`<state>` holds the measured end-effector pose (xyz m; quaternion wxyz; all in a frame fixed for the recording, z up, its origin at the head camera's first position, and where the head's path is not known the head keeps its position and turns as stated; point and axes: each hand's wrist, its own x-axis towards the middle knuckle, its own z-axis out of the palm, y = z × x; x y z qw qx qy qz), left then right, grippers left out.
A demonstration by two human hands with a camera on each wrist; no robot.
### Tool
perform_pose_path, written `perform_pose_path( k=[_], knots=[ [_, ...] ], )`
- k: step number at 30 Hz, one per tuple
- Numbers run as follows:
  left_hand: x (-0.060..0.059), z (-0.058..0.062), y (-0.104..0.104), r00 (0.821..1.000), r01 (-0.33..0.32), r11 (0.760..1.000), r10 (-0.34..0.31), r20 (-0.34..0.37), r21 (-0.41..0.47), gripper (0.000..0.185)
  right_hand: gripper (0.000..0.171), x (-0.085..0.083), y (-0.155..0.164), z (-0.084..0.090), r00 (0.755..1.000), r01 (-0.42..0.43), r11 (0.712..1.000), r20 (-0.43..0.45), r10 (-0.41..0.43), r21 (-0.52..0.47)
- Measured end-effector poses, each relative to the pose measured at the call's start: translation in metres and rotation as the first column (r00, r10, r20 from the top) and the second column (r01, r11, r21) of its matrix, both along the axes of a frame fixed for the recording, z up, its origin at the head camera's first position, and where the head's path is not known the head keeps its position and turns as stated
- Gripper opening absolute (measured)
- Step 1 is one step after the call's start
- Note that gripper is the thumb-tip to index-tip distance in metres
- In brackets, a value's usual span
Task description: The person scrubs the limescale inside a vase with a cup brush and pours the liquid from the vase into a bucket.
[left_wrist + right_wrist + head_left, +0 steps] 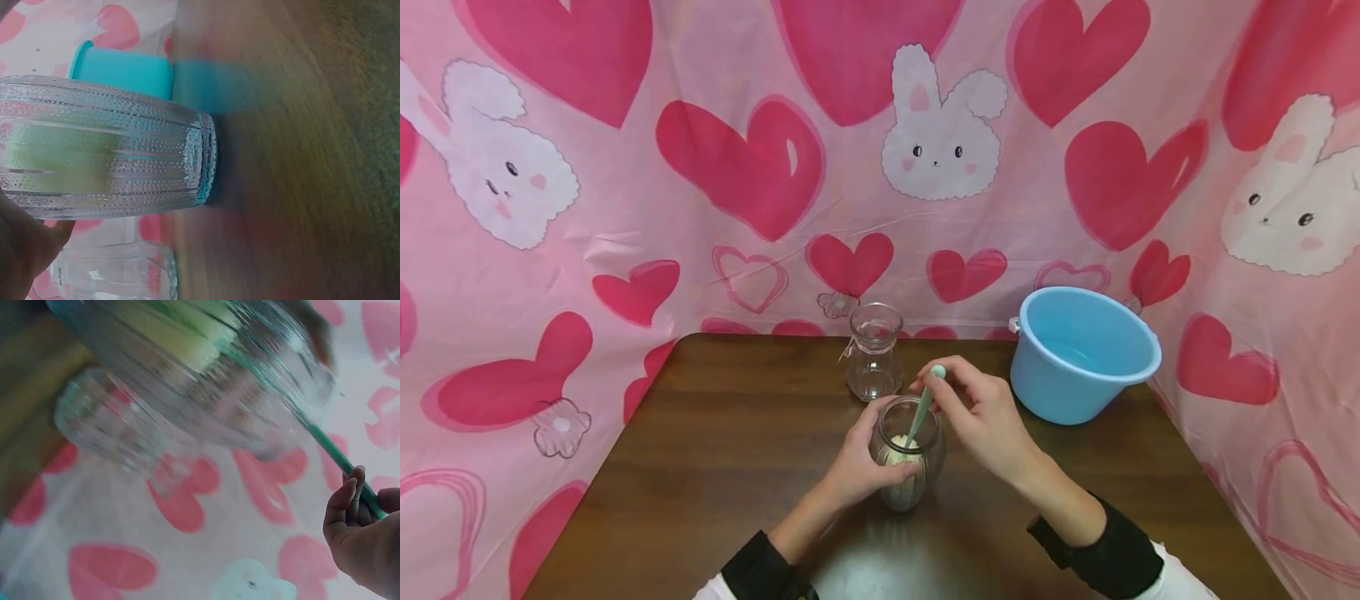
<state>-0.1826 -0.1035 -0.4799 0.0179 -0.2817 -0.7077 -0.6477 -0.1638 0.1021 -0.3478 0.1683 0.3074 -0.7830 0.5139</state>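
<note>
The left hand wraps around a glass jar standing on the table. The right hand pinches a green spoon dipped into the jar.

upright ribbed glass jar, green spoon standing inside.

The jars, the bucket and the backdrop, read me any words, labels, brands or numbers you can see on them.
None can be read in any view.
Ribbed glass jar, held by the left hand: no label.
Empty glass jar: a small tag hangs at its neck, too small to read.
Blue bucket: plain.
Green stick in the right hand: plain.
Pink backdrop: only hearts and bunnies.
</note>
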Motion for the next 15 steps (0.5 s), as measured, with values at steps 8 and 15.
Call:
perform_pose_path(
  k=[8,15],
  knots=[
    [0.001,0.002,-0.001,0.999,-0.02,1.0,0.02,0.03,-0.01,0.082,0.012,0.006,0.008,0.04,0.998,0.001,0.988,-0.063,-0.011,-0.152],
    [0.0,0.003,-0.001,1.0,-0.006,1.0,0.006,0.027,-0.008,0.082,0.021,0.001,0.002,0.009,0.987,0.042,0.995,-0.153,-0.056,-0.091]
  ],
)
